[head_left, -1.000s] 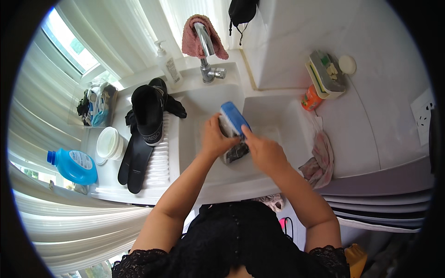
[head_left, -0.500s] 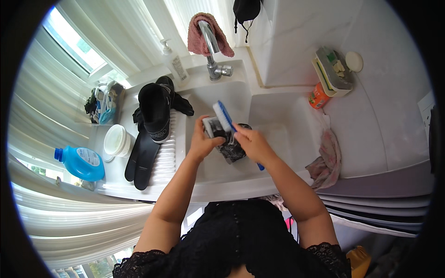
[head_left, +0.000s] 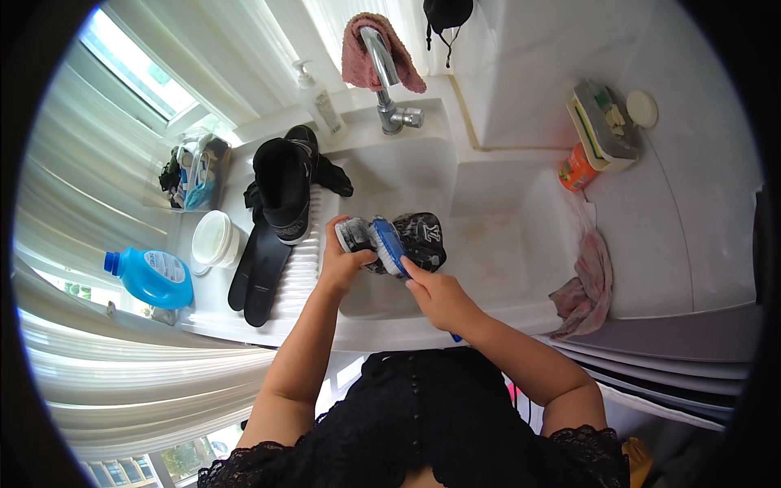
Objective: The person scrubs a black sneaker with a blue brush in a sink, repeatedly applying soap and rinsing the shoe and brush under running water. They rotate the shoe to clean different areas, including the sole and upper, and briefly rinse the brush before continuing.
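Over the left part of the white sink (head_left: 496,281), my left hand (head_left: 340,264) is closed around one end of a black shoe (head_left: 425,236) with a grey-white pattern. My right hand (head_left: 446,302) grips the handle of a blue scrubbing brush (head_left: 389,241). The brush's white bristles lie against the shoe, close to my left thumb. Most of the handle is hidden by my right hand; its blue tip shows below the wrist. To the left, another black shoe (head_left: 281,183) stands on the ridged washboard (head_left: 303,272), above a pair of black insoles (head_left: 264,278).
A chrome faucet (head_left: 389,114) draped with a pink cloth (head_left: 358,61) rises behind the basin. Leftward are a blue detergent bottle (head_left: 159,278), a white tub (head_left: 215,239), a bin of small items (head_left: 195,175) and a pump bottle (head_left: 320,106). A rag (head_left: 587,276) hangs over the right edge.
The brush has moved down across the shoe, its blue back now turned upward. My right hand has come down with it. The shoe has turned, so more of its patterned side shows.
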`<control>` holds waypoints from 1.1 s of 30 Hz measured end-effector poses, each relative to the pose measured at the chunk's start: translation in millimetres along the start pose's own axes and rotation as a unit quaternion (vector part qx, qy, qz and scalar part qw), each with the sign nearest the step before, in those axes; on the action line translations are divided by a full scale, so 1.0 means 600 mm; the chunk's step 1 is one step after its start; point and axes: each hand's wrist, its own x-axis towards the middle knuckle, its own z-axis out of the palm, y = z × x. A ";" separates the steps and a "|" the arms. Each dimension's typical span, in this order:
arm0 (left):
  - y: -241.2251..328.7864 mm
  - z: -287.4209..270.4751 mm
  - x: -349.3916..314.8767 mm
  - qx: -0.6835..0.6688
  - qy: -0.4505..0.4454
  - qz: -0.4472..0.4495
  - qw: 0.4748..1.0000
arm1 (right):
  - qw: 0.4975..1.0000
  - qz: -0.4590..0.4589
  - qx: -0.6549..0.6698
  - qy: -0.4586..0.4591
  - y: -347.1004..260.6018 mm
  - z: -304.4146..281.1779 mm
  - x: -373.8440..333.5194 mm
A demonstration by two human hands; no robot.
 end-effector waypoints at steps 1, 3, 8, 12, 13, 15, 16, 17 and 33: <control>-0.004 0.004 -0.001 0.020 -0.004 0.020 1.000 | 1.000 0.009 0.020 0.006 -0.001 0.005 0.010; -0.009 0.010 -0.001 0.062 -0.010 0.060 0.996 | 0.998 0.024 0.060 0.017 -0.008 0.004 0.049; -0.003 -0.013 -0.010 -0.014 -0.068 0.054 0.996 | 0.982 0.136 0.130 -0.028 -0.034 -0.032 0.096; -0.024 -0.047 0.016 -0.029 -0.065 0.125 0.990 | 0.992 -0.023 0.019 0.122 -0.002 -0.055 0.086; -0.012 -0.043 0.013 -0.060 -0.052 0.089 0.993 | 0.994 -0.025 0.019 0.103 -0.010 -0.053 0.065; 0.022 -0.032 0.002 -0.122 -0.030 0.014 0.992 | 0.997 -0.041 -0.006 0.066 -0.011 -0.036 0.037; 0.028 -0.017 0.003 -0.091 0.010 0.012 0.996 | 0.997 -0.054 -0.032 0.047 -0.009 -0.019 0.029; 0.027 -0.006 0.011 -0.076 0.012 0.028 0.997 | 0.996 -0.066 -0.057 0.027 -0.002 -0.009 0.028; -0.020 0.045 0.151 -0.036 -0.041 0.155 0.986 | 0.987 -0.013 -0.077 0.144 0.070 -0.029 0.046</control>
